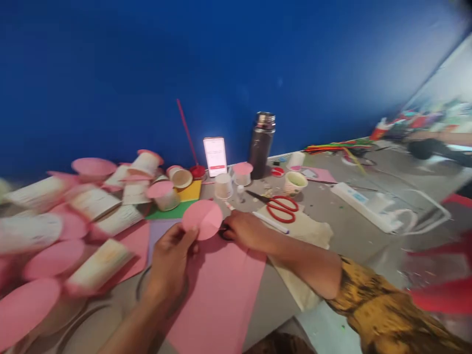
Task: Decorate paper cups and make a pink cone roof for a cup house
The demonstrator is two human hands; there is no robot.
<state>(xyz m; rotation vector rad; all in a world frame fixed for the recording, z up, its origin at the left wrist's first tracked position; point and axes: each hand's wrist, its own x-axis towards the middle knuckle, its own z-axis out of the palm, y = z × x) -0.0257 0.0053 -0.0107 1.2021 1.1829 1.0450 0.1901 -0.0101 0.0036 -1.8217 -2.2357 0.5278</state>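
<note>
Between thumb and fingers, my left hand (171, 255) pinches a round pink paper disc (202, 219), tilted up so its face shows. Just right of the disc is my right hand (245, 228), fingers curled around a small dark object (225, 230) whose kind is hard to make out. Both hands are over a large pink paper sheet (221, 295) on the table. Red-handled scissors (282, 209) and a white pen (271, 222) lie beyond my right wrist, on cream-coloured paper (311, 233).
Many paper cups with pink discs (98, 201) crowd the left side. A lit phone (215, 156) leans on the blue wall beside a dark flask (262, 145). A cup with a green inside (295, 183) stands behind the scissors. A white power strip (363, 206) lies right.
</note>
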